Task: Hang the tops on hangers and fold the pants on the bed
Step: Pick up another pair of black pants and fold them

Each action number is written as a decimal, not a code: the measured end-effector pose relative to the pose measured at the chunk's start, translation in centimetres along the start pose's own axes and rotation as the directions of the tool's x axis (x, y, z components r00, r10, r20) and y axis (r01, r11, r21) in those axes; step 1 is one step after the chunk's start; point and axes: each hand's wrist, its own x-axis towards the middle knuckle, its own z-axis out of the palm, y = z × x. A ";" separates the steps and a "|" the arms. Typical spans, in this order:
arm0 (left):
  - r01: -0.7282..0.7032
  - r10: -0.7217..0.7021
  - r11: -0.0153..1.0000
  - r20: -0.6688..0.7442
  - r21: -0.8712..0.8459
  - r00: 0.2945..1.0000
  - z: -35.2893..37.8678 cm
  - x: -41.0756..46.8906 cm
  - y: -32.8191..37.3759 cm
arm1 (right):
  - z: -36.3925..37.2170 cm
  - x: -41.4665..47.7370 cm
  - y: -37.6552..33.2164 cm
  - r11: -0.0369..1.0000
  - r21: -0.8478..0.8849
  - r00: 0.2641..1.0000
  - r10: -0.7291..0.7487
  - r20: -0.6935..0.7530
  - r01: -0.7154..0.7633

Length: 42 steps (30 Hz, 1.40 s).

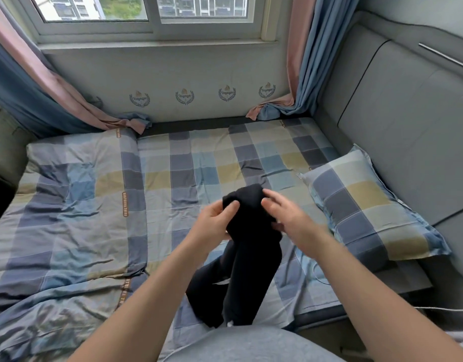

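Honestly, the main risk is that the black garment (251,244) stays bunched. It hangs in two dark lengths, so I take it for pants, but it is twisted on itself, and folding it like this would set creases and leave the legs uneven. If I lay it down without finding the waistband, the legs could cross or land partly on the pillow (363,205) by the right edge of the bed (204,158). A weak hold on one side could also let that side drop, and then I would have to sort the cloth out again.

My left hand (214,223) pinches the garment's upper left part, thumb on the front and fingers behind. My right hand (290,218) is at the upper right edge with its fingertips on the cloth. It is blurred, so I cannot tell whether it has closed on the fabric or only touches it.

The garment's top is held up between both hands, above the middle of the bed. Its lower lengths trail down toward the near edge, where the ends rest on the checked sheet, just in front of me.
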 end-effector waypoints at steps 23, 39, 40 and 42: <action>0.018 -0.049 0.985 0.174 0.174 0.984 -0.5 0.0 -1.0 | 1.9 2.2 -0.4 0.982 0.184 0.928 0.032 -0.371 0.039; 0.137 -0.189 0.967 -0.246 -0.214 0.951 -0.2 1.7 -1.7 | -0.5 -1.1 2.7 0.987 -0.159 0.988 0.046 0.149 -0.022; 0.155 -0.233 0.947 -0.269 -0.283 0.935 -0.3 1.9 -1.5 | -0.9 -1.6 3.5 0.978 -0.207 0.975 0.083 0.206 -0.040; 0.180 -0.310 0.905 -0.307 -0.384 0.900 -0.6 2.2 -0.9 | -1.3 -2.5 4.7 0.965 -0.250 0.941 0.158 0.301 -0.082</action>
